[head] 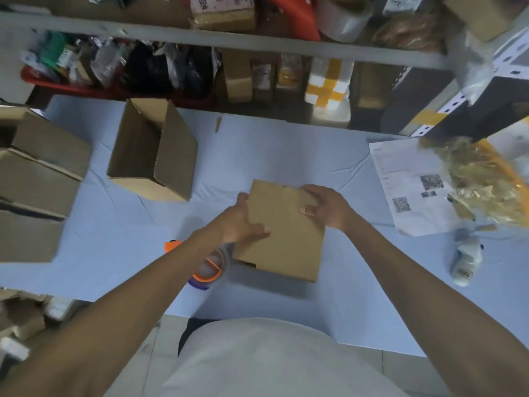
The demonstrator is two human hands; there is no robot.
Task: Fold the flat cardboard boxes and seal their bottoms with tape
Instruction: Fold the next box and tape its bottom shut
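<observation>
ok, tape dispenser (210, 267) sits on the table (114, 253) by the left wrist. flat cardboard box (282, 230) held just above the table centre: left hand (239, 222) grips its left edge, right hand (326, 209) pinches the far right corner. further back-left, an open folded box (154, 150).

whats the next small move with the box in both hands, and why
Probably pull the two sides apart to pop it open. The cardboard box looks flat, held above the table, with the left hand gripping its left edge and the right hand its upper right edge. No tape shows on it, and the tape dispenser lies untouched beside it, so taping likely comes later.
</observation>
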